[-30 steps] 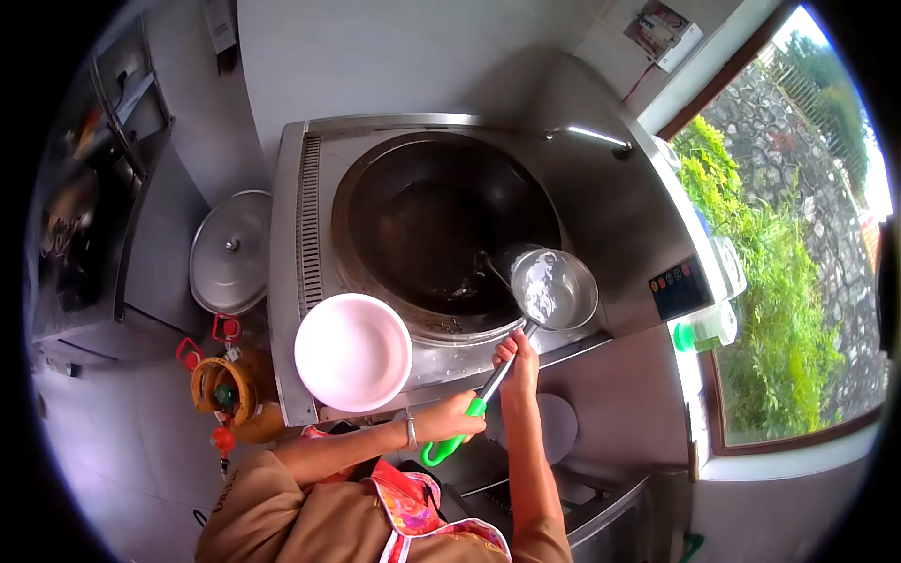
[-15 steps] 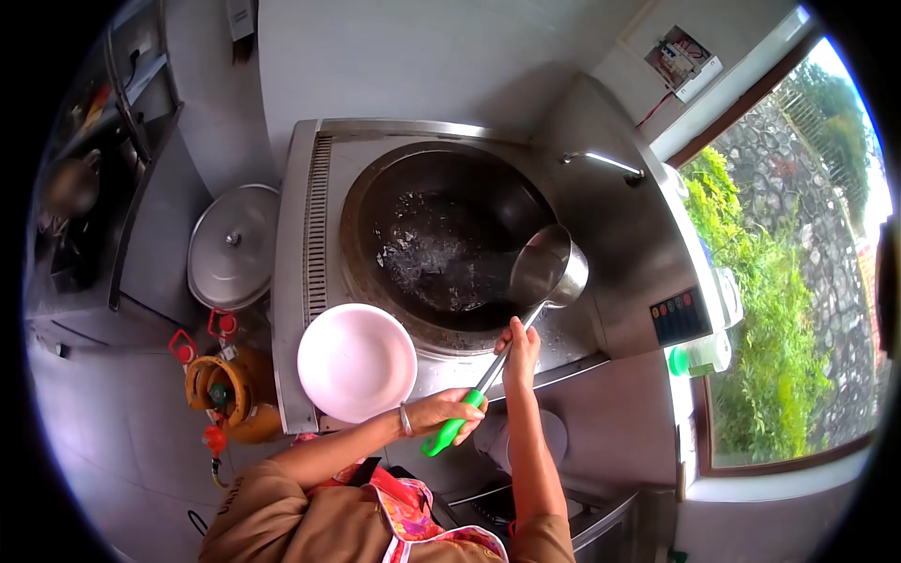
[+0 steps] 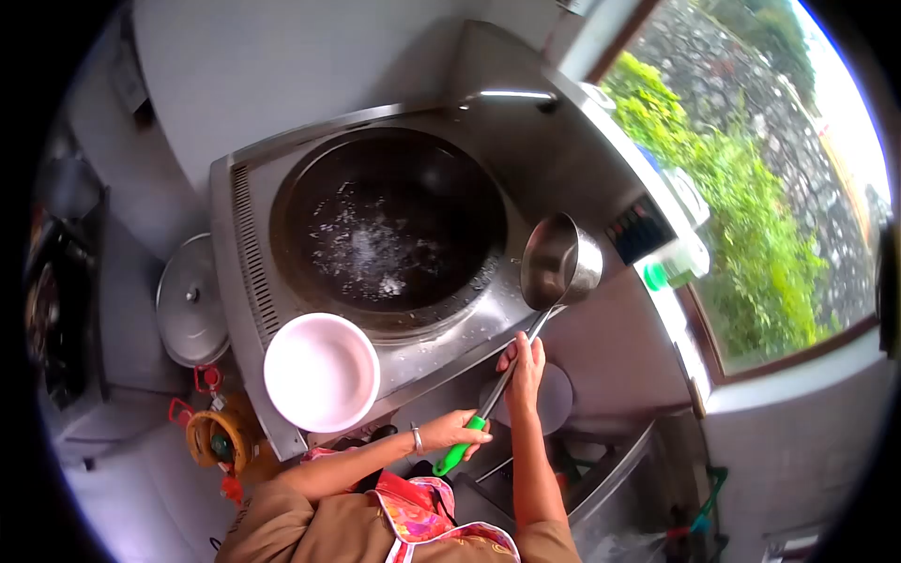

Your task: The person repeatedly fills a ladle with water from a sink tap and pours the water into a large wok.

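Observation:
A long-handled metal ladle (image 3: 561, 263) is tipped on its side, its bowl just right of the big dark wok (image 3: 394, 216). My left hand (image 3: 450, 433) is wrapped round the ladle's green grip. Further up the metal shaft, my right hand (image 3: 524, 368) holds it close below the bowl. Bubbly, disturbed water shows in the wok. A white-pink basin (image 3: 321, 372) stands on the front left corner of the steel stove (image 3: 246, 253), left of the ladle.
A lidded steel pot (image 3: 192, 298) and an orange gas cylinder (image 3: 221, 441) are on the left. A wall tap (image 3: 516, 95) is behind the wok. Bottles with a green cap (image 3: 655, 275) stand by the window. A round stool-like disc (image 3: 554, 399) lies below the stove edge.
The ladle first held water over the wok's front right rim; it has tipped and swung right, off the wok. Water in the wok has splashed up into bubbles. The view has turned right.

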Tool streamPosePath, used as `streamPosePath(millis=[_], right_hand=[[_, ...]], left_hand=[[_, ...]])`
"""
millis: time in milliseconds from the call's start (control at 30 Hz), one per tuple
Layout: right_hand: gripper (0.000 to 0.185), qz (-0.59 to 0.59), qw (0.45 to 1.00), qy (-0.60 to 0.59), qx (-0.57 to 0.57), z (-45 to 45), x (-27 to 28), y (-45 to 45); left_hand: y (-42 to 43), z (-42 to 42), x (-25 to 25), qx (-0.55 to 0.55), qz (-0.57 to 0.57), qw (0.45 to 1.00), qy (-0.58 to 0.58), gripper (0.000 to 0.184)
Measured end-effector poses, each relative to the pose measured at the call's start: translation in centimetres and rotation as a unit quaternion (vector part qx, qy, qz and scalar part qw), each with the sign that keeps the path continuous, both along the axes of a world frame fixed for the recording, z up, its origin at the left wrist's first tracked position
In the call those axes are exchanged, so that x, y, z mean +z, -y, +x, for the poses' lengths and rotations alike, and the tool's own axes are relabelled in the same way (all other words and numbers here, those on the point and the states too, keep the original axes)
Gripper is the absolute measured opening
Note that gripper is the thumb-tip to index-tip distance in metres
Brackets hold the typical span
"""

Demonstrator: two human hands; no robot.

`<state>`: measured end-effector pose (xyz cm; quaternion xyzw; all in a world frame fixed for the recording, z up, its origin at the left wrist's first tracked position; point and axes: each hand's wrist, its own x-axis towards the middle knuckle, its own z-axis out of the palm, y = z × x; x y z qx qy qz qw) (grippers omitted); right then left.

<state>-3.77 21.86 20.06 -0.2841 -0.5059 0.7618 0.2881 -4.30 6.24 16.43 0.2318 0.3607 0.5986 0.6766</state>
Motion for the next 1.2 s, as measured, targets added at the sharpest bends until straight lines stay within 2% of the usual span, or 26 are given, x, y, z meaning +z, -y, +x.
streamPosePath(millis=[100,233,367,500,667,767,833,900,967,1100,1200], right_hand=[[0.013,-0.050,0.995,-0.020,-0.080,8.9,0.4,-1.0],[0.017,-0.082,0.961,-0.087,-0.251,21.7,-1.4,-0.6],[0.019,-0.111,0.880,-0.079,-0.456,32.7,-4.2,0.9],[0.022,-0.185,0.783,-0.056,-0.592,42.1,-7.4,1.4],[0.022,-0.234,0.739,0.014,-0.631,50.8,-11.3,0.3],[0.022,-0.254,0.742,0.064,-0.618,52.7,-12.6,-0.9],[0.022,-0.265,0.739,0.077,-0.615,53.0,-14.1,-2.1],[0.024,-0.272,0.748,0.105,-0.596,53.1,-15.7,-3.1],[0.026,-0.281,0.745,0.108,-0.595,52.3,-16.4,-4.2],[0.025,-0.328,0.771,0.107,-0.536,50.7,-18.2,-6.4],[0.025,-0.338,0.794,0.076,-0.499,49.3,-18.2,-8.0]], left_hand=[[-1.4,4.1,-0.3,-0.082,-0.024,0.993,-0.082,0.018],[-4.1,9.8,0.9,-0.298,-0.065,0.952,0.002,0.017],[-7.3,17.0,1.0,-0.460,-0.131,0.874,0.091,0.018],[-10.6,25.1,-0.2,-0.552,-0.090,0.828,0.047,0.020],[-13.0,33.6,-2.6,-0.554,-0.168,0.808,0.106,0.019],[-14.1,35.6,-3.4,-0.540,-0.192,0.805,0.156,0.019],[-14.6,36.0,-3.7,-0.501,-0.269,0.791,0.227,0.018],[-15.0,36.3,-4.3,-0.489,-0.291,0.786,0.242,0.018],[-15.7,36.2,-4.6,-0.449,-0.335,0.770,0.306,0.017],[-16.9,35.5,-5.2,-0.431,-0.338,0.787,0.284,0.017],[-18.5,34.7,-4.0,-0.419,-0.340,0.813,0.218,0.018]])
